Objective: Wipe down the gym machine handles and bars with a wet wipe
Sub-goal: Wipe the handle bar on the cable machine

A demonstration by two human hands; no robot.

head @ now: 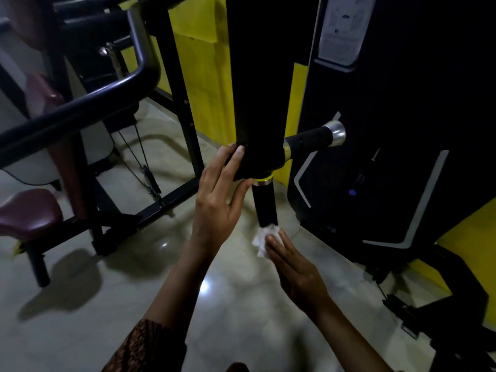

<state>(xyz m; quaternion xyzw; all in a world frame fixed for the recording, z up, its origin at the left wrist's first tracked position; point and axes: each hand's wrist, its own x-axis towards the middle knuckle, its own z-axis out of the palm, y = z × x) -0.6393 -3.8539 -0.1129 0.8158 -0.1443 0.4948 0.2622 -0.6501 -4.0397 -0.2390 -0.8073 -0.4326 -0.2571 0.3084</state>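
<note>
At the lower left of the frame a maroon padded seat (25, 213) sits on a black frame over the glossy pale floor (112, 312), and above it a thick black curved bar (80, 103) sweeps from the left edge up toward the top centre. Behind that, thin cables (139, 154) run down to a black floor rail. A patterned brown sleeve (145, 347) enters at the bottom centre, and its forearm leads up to the left hand (217, 194), which is spread open with fingers extended, the fingertips pressed flat against the lower end of a broad black machine arm (255, 84) that drops from the top centre; it braces rather than grips. Yellow wall panels (204, 63) show behind this arm. Just beneath the arm's end a short black handle (265, 205) with a yellow ring at its top hangs downward. At its lower tip sits the crumpled white wet wipe (264, 236), pressed there by the right hand (292, 267), whose fingers lie fairly straight over the wipe; the thumb is hidden, so how firmly it pinches the wipe cannot be told. Further right, a second black handle (311, 140) with a silver flared cap juts out sideways, and beyond it stands the black weight-stack shroud (402, 130), bearing a pale instruction label (343, 28) at the upper right.
</note>
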